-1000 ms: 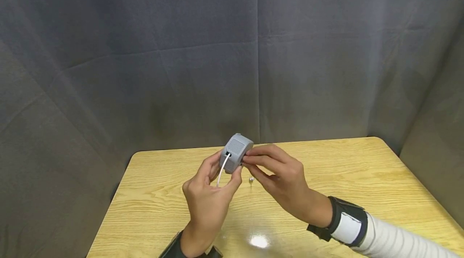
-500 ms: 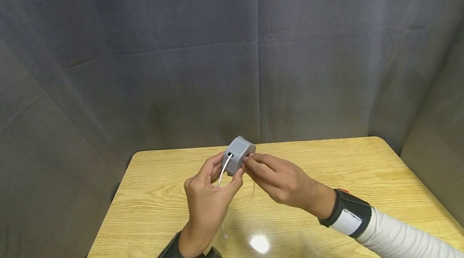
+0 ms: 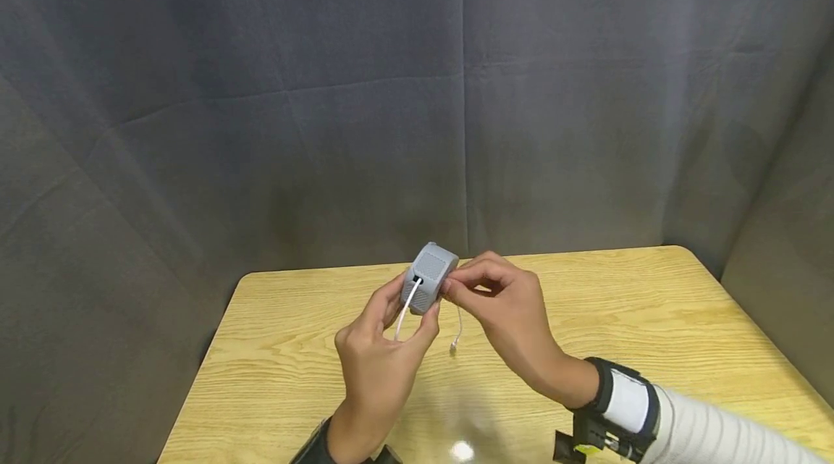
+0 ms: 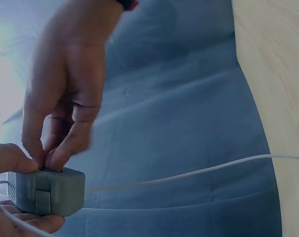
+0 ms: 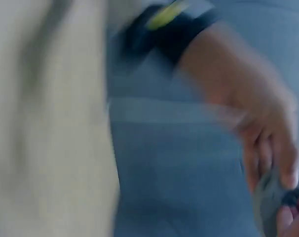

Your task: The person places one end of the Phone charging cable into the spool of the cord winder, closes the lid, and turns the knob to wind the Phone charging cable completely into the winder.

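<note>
A grey cable winder [image 3: 431, 263], a boxy rounded case, is held above the table in my left hand [image 3: 381, 355], thumb on one side and fingers on the other. White cable [image 3: 405, 310] comes out of a dark slot in its near face. Another length hangs behind, with a small connector [image 3: 453, 347] at its end. My right hand [image 3: 515, 315] pinches at the winder's right side with thumb and fingertips. There the right wrist view shows a dark round knob [image 5: 291, 196] under the fingertips, partly hidden. In the left wrist view, cable [image 4: 208, 171] stretches right from the case [image 4: 65, 192].
A light wood-grain table [image 3: 280, 348] lies below the hands. Grey curtains [image 3: 365, 124] stand behind it and at both sides. Black straps with devices [image 3: 619, 406] sit on the wrists, and a white sleeve [image 3: 717, 428] covers the right forearm.
My right hand has turned at the winder's side, its wrist rolling and fingers changing position. The hanging cable end swings about below. My left hand and the winder have shifted slightly right.
</note>
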The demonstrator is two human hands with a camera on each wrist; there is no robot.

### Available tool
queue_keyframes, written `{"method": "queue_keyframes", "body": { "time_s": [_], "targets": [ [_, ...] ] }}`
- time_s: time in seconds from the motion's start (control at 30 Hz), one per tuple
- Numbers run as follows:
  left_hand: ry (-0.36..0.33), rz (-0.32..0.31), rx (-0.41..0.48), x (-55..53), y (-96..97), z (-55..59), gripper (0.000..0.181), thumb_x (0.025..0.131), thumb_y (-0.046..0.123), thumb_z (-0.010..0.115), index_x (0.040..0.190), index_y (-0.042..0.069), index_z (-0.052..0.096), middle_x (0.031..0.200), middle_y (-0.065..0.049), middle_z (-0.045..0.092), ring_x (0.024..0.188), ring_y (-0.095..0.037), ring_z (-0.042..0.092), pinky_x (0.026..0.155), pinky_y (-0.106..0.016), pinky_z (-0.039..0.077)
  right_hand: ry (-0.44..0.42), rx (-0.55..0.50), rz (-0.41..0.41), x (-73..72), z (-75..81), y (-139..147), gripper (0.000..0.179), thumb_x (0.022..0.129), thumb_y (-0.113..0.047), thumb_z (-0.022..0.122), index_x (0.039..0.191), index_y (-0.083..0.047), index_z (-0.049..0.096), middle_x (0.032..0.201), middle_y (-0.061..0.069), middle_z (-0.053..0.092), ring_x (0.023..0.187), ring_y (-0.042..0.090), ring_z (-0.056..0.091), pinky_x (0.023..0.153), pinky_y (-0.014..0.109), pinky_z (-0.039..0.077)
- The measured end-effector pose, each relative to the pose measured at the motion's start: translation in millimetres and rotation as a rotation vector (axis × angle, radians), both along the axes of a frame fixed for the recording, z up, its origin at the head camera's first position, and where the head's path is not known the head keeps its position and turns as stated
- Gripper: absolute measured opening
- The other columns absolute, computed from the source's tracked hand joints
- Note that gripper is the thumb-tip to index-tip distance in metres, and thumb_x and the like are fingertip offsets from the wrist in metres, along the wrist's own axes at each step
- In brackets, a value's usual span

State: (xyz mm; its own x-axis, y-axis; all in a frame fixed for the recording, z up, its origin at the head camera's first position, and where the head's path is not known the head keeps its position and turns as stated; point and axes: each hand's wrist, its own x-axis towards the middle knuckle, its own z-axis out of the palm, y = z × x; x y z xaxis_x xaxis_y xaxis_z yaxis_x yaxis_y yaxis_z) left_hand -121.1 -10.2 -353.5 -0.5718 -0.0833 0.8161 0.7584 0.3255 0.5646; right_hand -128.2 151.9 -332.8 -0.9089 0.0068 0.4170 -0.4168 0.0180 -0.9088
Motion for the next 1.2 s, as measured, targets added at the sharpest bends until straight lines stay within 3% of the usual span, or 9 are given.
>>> {"method": "queue_keyframes", "body": {
  "time_s": [0.1,0.17,0.27,0.37,0.53,0.73,0.83,1.03,1.2],
  "targets": [
    [0.008,0.001,-0.002,0.1,0.7,0.0,0.044,0.074,-0.007,0.085,0.116,-0.008,0.07,0.109,-0.022,0.076,0.102,-0.027,0.075,0.088,-0.026,0.061,-0.442,-0.311,0.13,4.1,10.8,-1.2,0.018,0.097,-0.004,0.067,0.112,0.007,0.071,0.106,0.006,0.071,0.098,0.011,0.073,0.096,0.027,0.06],
    [0.007,-0.003,-0.003,0.0,0.7,-0.6,0.045,0.074,-0.007,0.085,0.116,-0.007,0.069,0.11,-0.022,0.076,0.102,-0.027,0.074,0.089,-0.027,0.06,-0.633,-0.447,0.192,6.1,16.6,-0.6,0.03,0.103,-0.004,0.058,0.129,0.01,0.06,0.114,0.009,0.067,0.103,0.01,0.072,0.101,0.023,0.056],
    [0.005,-0.003,-0.004,0.0,1.0,-2.4,0.046,0.074,-0.008,0.085,0.117,-0.007,0.07,0.111,-0.021,0.076,0.102,-0.026,0.074,0.089,-0.027,0.06,-0.715,-0.495,0.229,7.7,18.4,1.0,0.039,0.105,-0.005,0.053,0.141,0.011,0.05,0.119,0.009,0.064,0.106,0.008,0.07,0.103,0.02,0.054],
    [0.021,0.024,-0.006,0.0,1.5,-3.5,0.045,0.073,-0.007,0.085,0.115,-0.006,0.07,0.108,-0.021,0.077,0.1,-0.027,0.076,0.088,-0.027,0.061,-0.647,-0.432,0.204,6.9,13.9,1.4,0.029,0.102,-0.003,0.058,0.128,0.009,0.062,0.114,0.007,0.07,0.103,0.009,0.072,0.1,0.022,0.056],
    [0.03,0.051,0.01,-0.1,1.3,-2.8,0.043,0.073,-0.005,0.085,0.114,-0.005,0.071,0.106,-0.02,0.077,0.099,-0.026,0.076,0.087,-0.027,0.062,-0.27,-0.197,0.1,5.8,4.1,2.1,0.008,0.092,0.0,0.073,0.1,0.003,0.076,0.1,0.003,0.073,0.096,0.013,0.074,0.093,0.031,0.062],
    [0.001,0.032,0.01,-0.3,-0.2,-2.6,0.041,0.075,-0.003,0.085,0.114,-0.005,0.071,0.105,-0.019,0.077,0.098,-0.023,0.076,0.085,-0.027,0.062,0.656,0.401,-0.098,0.1,-7.7,6.8,0.007,0.092,0.001,0.073,0.097,0.002,0.078,0.1,0.011,0.07,0.094,0.02,0.071,0.084,0.022,0.063],
    [-0.017,0.022,0.009,0.0,-1.9,-2.8,0.039,0.075,-0.004,0.084,0.113,-0.004,0.072,0.103,-0.018,0.078,0.097,-0.021,0.076,0.083,-0.027,0.063,1.012,0.656,-0.14,-5.1,-8.7,11.9,0.016,0.101,-0.005,0.064,0.1,0.005,0.076,0.102,0.012,0.071,0.09,0.023,0.07,0.082,0.022,0.062],
    [-0.037,-0.016,-0.003,0.4,-2.4,-1.2,0.038,0.075,-0.005,0.085,0.112,-0.003,0.072,0.103,-0.017,0.078,0.096,-0.02,0.077,0.082,-0.026,0.063,1.361,0.879,-0.152,-13.7,-6.9,22.8,0.021,0.103,0.005,0.054,0.103,0.011,0.075,0.105,0.019,0.072,0.088,0.025,0.069,0.076,0.026,0.063],
    [-0.045,0.003,-0.036,1.9,-1.9,-0.8,0.039,0.075,-0.003,0.085,0.111,-0.003,0.072,0.101,-0.017,0.078,0.093,-0.02,0.077,0.081,-0.024,0.063,1.478,0.945,-0.175,-17.4,-5.9,25.4,0.021,0.101,0.007,0.056,0.097,0.009,0.076,0.104,0.02,0.073,0.089,0.026,0.071,0.08,0.027,0.064]
  ]
}}
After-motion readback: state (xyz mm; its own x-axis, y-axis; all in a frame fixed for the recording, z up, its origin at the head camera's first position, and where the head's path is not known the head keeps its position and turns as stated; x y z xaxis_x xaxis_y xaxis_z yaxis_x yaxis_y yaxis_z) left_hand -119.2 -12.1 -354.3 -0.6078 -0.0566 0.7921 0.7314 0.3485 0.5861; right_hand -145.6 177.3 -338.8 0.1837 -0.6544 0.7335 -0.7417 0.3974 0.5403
